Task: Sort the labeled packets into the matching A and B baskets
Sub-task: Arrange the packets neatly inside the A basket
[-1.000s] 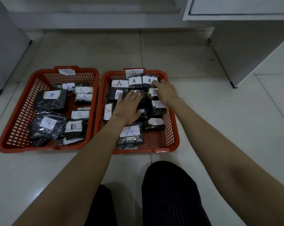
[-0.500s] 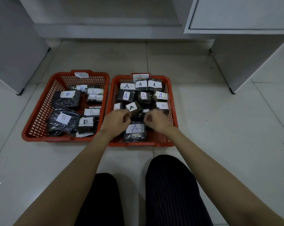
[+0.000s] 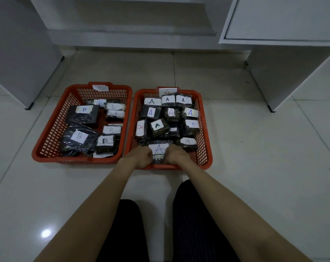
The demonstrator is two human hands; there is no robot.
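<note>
Both hands dropped nearer | A packet between left grip, right grip

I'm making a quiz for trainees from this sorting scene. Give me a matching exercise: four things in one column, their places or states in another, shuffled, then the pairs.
Things:
1. A basket
2. B basket
3. Green-A packet
4. Blue-A packet

Places or states:
a. gripped by left hand and right hand
b. on the left
c. on the right
d. tilted, mid-basket

Pairs: 1-c, 2-b, 3-d, 4-a
</note>
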